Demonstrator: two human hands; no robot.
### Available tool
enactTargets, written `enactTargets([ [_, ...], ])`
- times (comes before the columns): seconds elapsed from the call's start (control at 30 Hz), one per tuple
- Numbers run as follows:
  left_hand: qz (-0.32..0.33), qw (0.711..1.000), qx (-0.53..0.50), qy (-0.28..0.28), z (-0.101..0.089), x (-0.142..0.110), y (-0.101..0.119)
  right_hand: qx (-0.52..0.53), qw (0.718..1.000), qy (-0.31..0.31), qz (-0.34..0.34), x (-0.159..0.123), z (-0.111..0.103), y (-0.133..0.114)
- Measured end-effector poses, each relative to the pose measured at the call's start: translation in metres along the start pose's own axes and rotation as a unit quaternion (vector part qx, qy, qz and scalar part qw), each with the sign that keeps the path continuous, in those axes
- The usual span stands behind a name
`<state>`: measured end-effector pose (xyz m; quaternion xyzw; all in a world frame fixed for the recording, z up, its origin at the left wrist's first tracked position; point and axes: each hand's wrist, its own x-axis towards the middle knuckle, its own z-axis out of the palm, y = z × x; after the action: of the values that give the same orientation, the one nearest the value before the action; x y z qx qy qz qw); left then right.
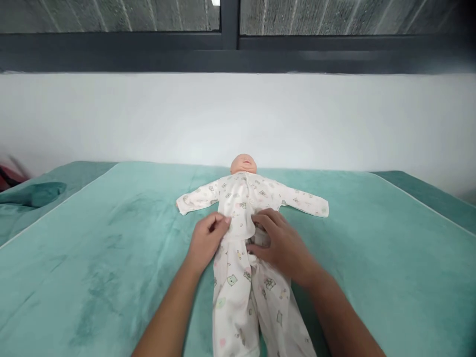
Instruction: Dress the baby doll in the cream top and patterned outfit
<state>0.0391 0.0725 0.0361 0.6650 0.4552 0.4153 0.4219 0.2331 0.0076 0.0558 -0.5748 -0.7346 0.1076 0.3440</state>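
A baby doll (243, 163) lies on its back with its arms spread wide. It wears a white printed long-sleeved top (238, 203) and matching trousers (232, 297). At the left edge of the top's lower part, my left hand (208, 238) is closed, thumb and forefinger pinching the cloth. My right hand (284, 243) rests over the opposite side at the waist, its thumb and fingers apart beside the top's front opening. The hand hides part of the hem and waistband there. The trouser legs run toward me and leave the view at the bottom.
A green plush cover (111, 258) spreads under the doll. Behind it stands a white wall (148, 119) below a dark window frame (229, 54). Bunched green cloth (33, 196) and a red item (11, 178) are at the far left.
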Motion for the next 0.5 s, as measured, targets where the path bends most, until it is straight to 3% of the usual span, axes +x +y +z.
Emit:
enactTargets([
  [0.1, 0.004, 1.0, 0.0, -0.003, -0.002, -0.027, -0.011, -0.008, 0.996, 0.091, 0.017, -0.022, 0.018, 0.005],
  [0.17, 0.015, 1.0, -0.002, 0.002, -0.004, -0.039, -0.014, 0.0, 0.992, 0.118, 0.033, -0.027, 0.023, 0.009],
  [0.27, 0.07, 0.997, 0.018, 0.012, -0.005, -0.046, -0.015, 0.018, 0.99, 0.129, 0.043, -0.026, 0.02, 0.009],
  [0.37, 0.122, 0.992, 0.035, 0.021, -0.005, -0.046, -0.016, 0.104, 0.981, 0.126, 0.102, -0.023, 0.015, 0.005],
  [0.5, 0.137, 0.99, 0.014, 0.006, -0.005, -0.045, -0.02, 0.251, 0.94, 0.136, 0.189, -0.022, 0.005, 0.0],
])
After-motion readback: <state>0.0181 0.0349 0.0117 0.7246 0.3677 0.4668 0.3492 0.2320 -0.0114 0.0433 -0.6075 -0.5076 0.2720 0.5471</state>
